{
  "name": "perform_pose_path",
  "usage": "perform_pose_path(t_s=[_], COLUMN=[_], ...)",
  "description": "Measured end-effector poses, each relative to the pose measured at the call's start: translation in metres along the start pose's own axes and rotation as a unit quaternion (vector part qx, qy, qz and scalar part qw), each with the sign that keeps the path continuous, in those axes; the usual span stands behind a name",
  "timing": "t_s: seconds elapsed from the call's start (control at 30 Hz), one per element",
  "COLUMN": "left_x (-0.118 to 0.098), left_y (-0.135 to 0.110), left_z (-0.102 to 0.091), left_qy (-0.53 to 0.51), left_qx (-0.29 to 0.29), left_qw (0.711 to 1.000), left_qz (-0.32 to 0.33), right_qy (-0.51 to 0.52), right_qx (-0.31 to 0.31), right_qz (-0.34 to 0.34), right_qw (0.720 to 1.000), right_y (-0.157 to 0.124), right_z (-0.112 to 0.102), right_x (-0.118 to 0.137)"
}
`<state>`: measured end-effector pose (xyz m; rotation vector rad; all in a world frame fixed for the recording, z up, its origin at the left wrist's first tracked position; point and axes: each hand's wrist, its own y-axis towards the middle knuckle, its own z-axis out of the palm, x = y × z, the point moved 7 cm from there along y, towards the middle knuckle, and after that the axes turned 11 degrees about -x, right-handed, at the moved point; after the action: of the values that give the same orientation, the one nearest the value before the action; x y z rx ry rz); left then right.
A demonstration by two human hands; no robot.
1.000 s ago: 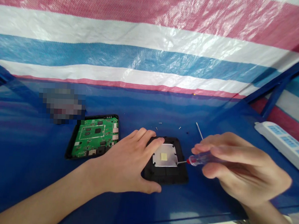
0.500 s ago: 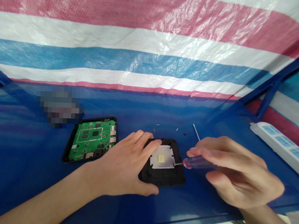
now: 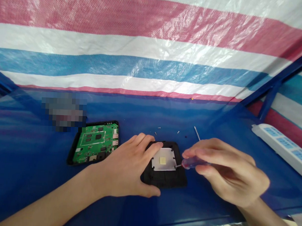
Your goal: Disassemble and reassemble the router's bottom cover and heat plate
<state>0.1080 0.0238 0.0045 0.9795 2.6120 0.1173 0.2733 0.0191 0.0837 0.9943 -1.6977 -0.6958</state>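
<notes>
My left hand (image 3: pixel 128 168) spans the left side of a black plastic cover (image 3: pixel 166 181) and holds it against the table, fingers on its far edge and thumb near its front. A silver metal plate (image 3: pixel 169 153) with a yellow square pad (image 3: pixel 162 160) sits inside the cover. In my right hand (image 3: pixel 231 166) is a screwdriver (image 3: pixel 192 162) with a clear handle, lying at a low slant. Its tip meets the plate's lower right corner. Left of the cover, a green circuit board (image 3: pixel 96 140) rests in a black case (image 3: pixel 72 153), partly behind my left hand.
Several small screws (image 3: pixel 178 132) lie beyond the cover on the blue table (image 3: pixel 136 212). A thin metal rod (image 3: pixel 196 133) lies behind my right hand. On the right stands a white power strip (image 3: pixel 282 142); a blurred-out object (image 3: pixel 66 112) is at back left. Striped sheeting (image 3: pixel 143 66) hangs behind.
My right hand has shifted left and turned with the screwdriver, its fingers now nearer the cover. My left hand and the cover stay in place. The view has tilted slightly.
</notes>
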Motion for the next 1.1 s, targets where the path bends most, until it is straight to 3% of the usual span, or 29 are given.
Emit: perform_pose_path(t_s=[0.2, 0.27, 0.4, 0.47, 0.73, 1.1], left_x=[-0.001, -0.002, -0.003, -0.003, -0.006, -0.006], left_y=[0.000, 0.000, -0.001, -0.001, -0.002, -0.004], left_z=[-0.002, -0.003, -0.003, -0.003, -0.005, -0.006], left_qy=[0.001, 0.000, 0.005, 0.009, 0.020, 0.012], left_qx=[-0.015, -0.020, -0.022, -0.026, -0.026, -0.021], left_qw=[1.000, 1.000, 0.999, 0.999, 0.999, 0.999], left_qz=[0.008, 0.017, 0.032, 0.036, 0.042, 0.040], right_qy=[0.024, 0.033, 0.017, -0.006, -0.030, 0.011], right_qx=[-0.008, -0.066, -0.240, -0.276, -0.275, -0.279], right_qz=[0.044, 0.060, 0.082, 0.098, 0.130, 0.158], right_qw=[0.999, 0.995, 0.967, 0.956, 0.952, 0.947], right_y=[-0.012, -0.011, -0.008, -0.008, -0.014, -0.016], right_z=[0.004, -0.002, -0.028, -0.036, -0.046, -0.047], right_x=[-0.017, -0.022, -0.038, -0.049, -0.079, -0.087])
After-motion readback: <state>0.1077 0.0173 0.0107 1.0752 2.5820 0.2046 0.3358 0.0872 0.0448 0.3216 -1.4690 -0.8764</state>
